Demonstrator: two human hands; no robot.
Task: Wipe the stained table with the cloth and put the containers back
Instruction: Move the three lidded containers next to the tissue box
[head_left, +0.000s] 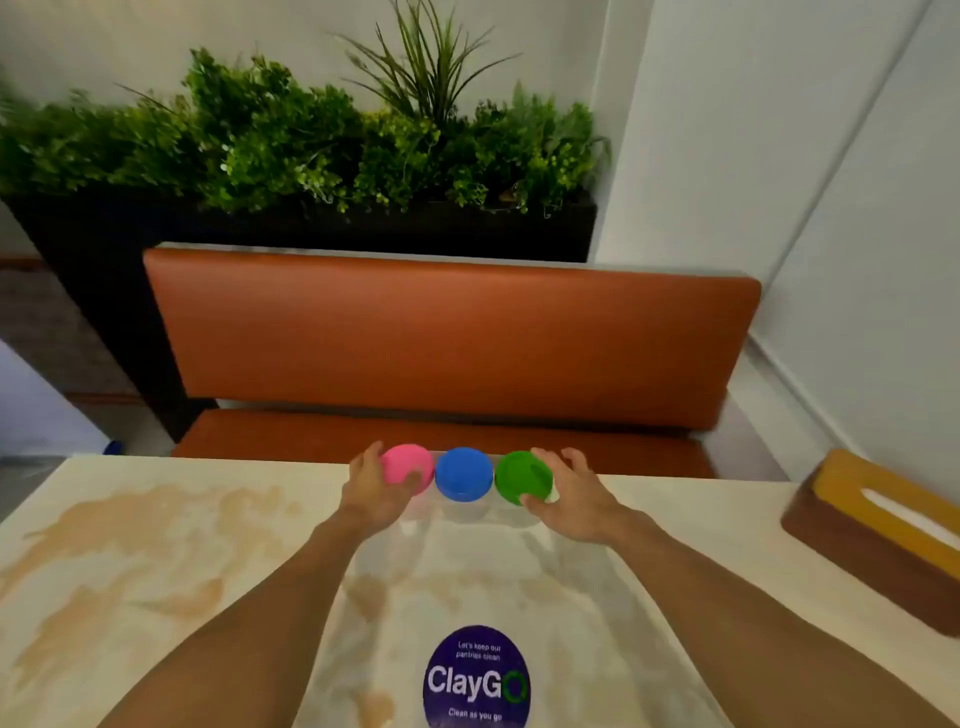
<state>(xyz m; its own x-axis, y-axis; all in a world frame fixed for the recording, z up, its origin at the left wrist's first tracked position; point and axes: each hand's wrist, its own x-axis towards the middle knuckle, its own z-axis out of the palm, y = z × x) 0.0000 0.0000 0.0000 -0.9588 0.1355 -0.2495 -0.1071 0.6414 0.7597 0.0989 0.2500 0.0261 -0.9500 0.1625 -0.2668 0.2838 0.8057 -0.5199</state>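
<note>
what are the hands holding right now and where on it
The left hand grips the pink-lidded container round its lid; the right hand grips the green-lidded container round its lid. The blue-lidded container between them is not held.

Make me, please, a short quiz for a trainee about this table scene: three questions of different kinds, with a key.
1. True or false: the left hand grips the pink-lidded container.
2. What does the right hand grip? A) a cloth B) the green-lidded container C) nothing
3. Short answer: which object lies at the right edge of the table?

Key: 1 true; 2 B; 3 the tissue box.
</note>
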